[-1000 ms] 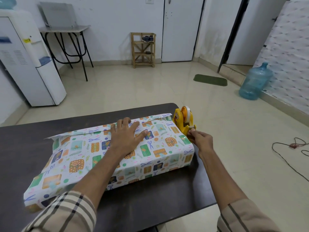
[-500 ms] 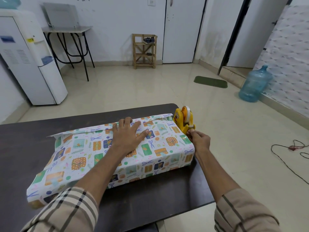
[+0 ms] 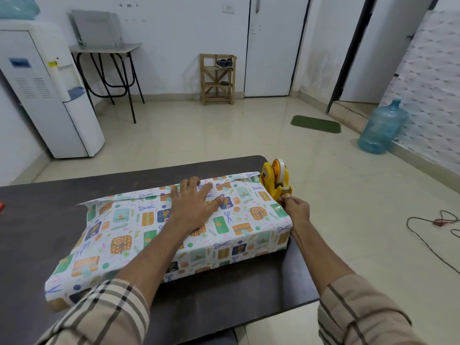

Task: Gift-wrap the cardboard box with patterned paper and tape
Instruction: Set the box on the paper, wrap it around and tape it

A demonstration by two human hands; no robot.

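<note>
The box lies wrapped in patterned paper on the dark table; only a brown corner of cardboard peeks out at the near left end. My left hand presses flat, fingers spread, on the overlapping paper seam along the top far side. A yellow tape dispenser stands at the box's far right corner. My right hand pinches at the dispenser's cutter end, fingers closed on the tape end, which is too thin to see clearly.
The table's right edge runs just beyond the dispenser. A small red object sits at the table's left edge. On the floor are a blue water jug, a green mat and a loose cord. A water dispenser stands at left.
Both hands stay where they were, the left pressing the seam and the right at the dispenser's cutter. The camera view has shifted slightly.
</note>
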